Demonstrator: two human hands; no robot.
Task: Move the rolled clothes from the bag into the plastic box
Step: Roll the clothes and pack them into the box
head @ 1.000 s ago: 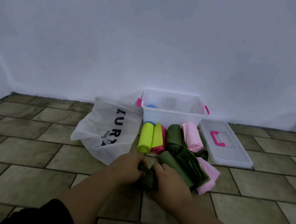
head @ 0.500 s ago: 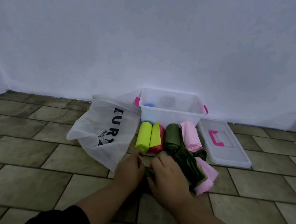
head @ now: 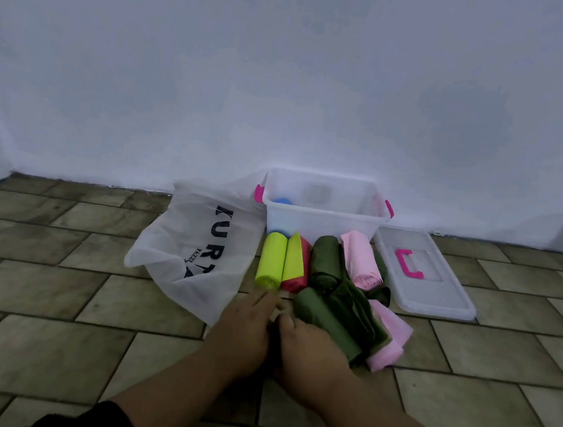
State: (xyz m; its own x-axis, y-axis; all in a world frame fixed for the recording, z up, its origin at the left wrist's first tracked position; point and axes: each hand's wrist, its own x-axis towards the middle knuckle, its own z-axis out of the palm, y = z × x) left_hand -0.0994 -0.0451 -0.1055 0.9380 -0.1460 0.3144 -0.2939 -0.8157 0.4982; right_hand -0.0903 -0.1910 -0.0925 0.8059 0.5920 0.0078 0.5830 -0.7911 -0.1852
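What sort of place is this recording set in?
Probably a bare indoor room, perhaps at home: a tiled floor meets a plain white wall, and a plastic box and a shopping bag sit directly on the floor.

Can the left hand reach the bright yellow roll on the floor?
Probably yes. The left hand has its fingertips almost at the yellow roll, with nothing between them. It seems busy with the green cloth, though.

The box (head: pixel 324 221) and its lid (head: pixel 437 297) are smooth, translucent plastic. The bag (head: pixel 173 254) looks thin, matt and crinkled; whether plastic or fabric is unclear. The rolled clothes (head: pixel 326 266) are soft, matt cloth. The floor tiles (head: pixel 54 339) are mottled and stone-like, with a faint sheen.
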